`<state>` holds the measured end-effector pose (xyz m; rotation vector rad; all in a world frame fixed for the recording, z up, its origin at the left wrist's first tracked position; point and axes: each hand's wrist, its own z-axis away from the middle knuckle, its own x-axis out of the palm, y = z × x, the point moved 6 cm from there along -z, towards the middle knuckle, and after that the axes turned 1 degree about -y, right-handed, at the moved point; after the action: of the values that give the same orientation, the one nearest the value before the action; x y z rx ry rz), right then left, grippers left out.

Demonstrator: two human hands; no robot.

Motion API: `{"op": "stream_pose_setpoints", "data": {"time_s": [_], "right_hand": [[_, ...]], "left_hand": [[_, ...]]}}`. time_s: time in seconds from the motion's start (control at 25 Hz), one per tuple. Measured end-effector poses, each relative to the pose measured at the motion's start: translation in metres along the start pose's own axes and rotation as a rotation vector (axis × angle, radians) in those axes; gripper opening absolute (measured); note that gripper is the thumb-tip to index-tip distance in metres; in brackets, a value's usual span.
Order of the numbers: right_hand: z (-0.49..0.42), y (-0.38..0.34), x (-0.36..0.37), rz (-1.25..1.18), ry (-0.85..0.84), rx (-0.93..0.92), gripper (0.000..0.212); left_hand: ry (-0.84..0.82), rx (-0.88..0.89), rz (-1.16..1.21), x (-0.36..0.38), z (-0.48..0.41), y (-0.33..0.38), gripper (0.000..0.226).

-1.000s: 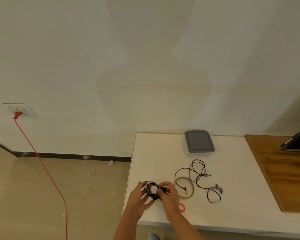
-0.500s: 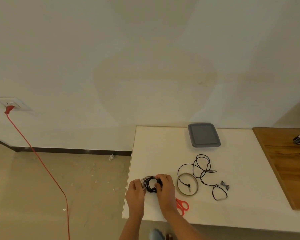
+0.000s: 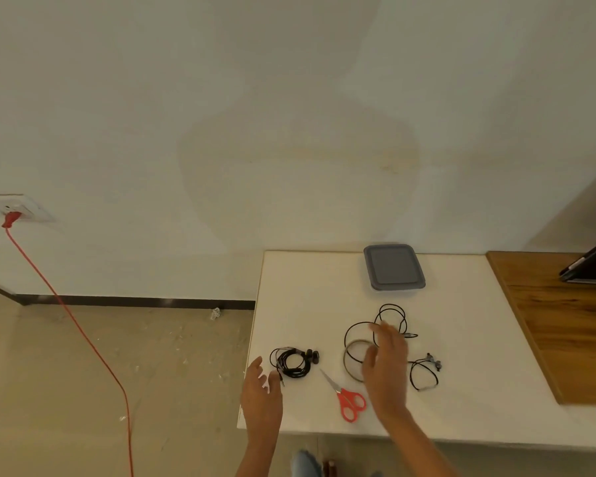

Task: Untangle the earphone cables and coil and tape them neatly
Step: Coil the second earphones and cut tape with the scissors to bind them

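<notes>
A coiled black earphone cable [image 3: 292, 362] lies on the white table [image 3: 310, 304] near its left edge. My left hand [image 3: 262, 390] hovers just below and left of it, fingers relaxed, holding nothing. A second black earphone cable [image 3: 391, 316] lies loose and uncoiled to the right, its earbuds [image 3: 433, 361] at the far end. My right hand [image 3: 386, 366] is over that loose cable and over a roll of clear tape [image 3: 352, 360], fingers spread and empty; it hides part of both.
Red-handled scissors [image 3: 349, 401] lie between my hands near the front edge. A grey lidded container [image 3: 394, 267] sits at the back. A wooden surface [image 3: 565, 321] adjoins on the right with a dark device [image 3: 592, 266]. A red cord [image 3: 66, 315] runs from a wall socket.
Both hands have let go of the coiled cable, which now lies on the table. My right hand has moved right, over the loose cable and tape roll.
</notes>
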<state>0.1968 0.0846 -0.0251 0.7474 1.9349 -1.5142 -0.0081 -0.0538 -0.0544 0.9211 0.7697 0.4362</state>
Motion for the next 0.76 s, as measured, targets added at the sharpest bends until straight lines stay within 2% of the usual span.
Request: {"op": "stream_pose_setpoints", "data": {"time_s": [0.04,0.08,0.16,0.2,0.28,0.36,0.44,0.52,0.64,0.76], "right_hand": [[-0.010,0.016,-0.014,0.107,0.022,0.030,0.046],[-0.018,0.031,-0.022,0.203,-0.032,0.069,0.054],[-0.026,0.058,-0.018,0.342,-0.276,0.141,0.067],[-0.026,0.067,-0.013,0.391,-0.384,0.155,0.065],[-0.026,0.077,-0.006,0.416,-0.471,0.175,0.043],[-0.032,0.071,-0.016,0.308,-0.386,0.226,0.015],[-0.040,0.057,-0.038,0.182,-0.226,0.239,0.003],[-0.049,0.029,-0.069,0.105,-0.071,0.133,0.004],[-0.048,-0.029,-0.130,-0.113,0.110,-0.067,0.009],[-0.040,-0.079,-0.182,-0.284,0.129,-0.186,0.015]], "left_hand": [[0.003,-0.010,0.001,-0.001,0.004,0.001,0.039],[-0.001,-0.017,0.003,0.000,0.010,0.003,0.039],[-0.037,-0.016,0.003,0.006,0.024,0.009,0.039],[-0.066,-0.011,0.005,0.012,0.032,0.014,0.039],[-0.130,0.000,0.015,0.026,0.048,0.025,0.038],[-0.198,0.018,0.021,0.037,0.060,0.038,0.037],[-0.294,0.065,0.001,0.045,0.066,0.056,0.032],[-0.411,0.170,-0.041,0.050,0.070,0.081,0.030],[-0.542,0.419,-0.084,0.056,0.084,0.140,0.040],[-0.582,0.637,-0.076,0.054,0.109,0.208,0.048]]}}
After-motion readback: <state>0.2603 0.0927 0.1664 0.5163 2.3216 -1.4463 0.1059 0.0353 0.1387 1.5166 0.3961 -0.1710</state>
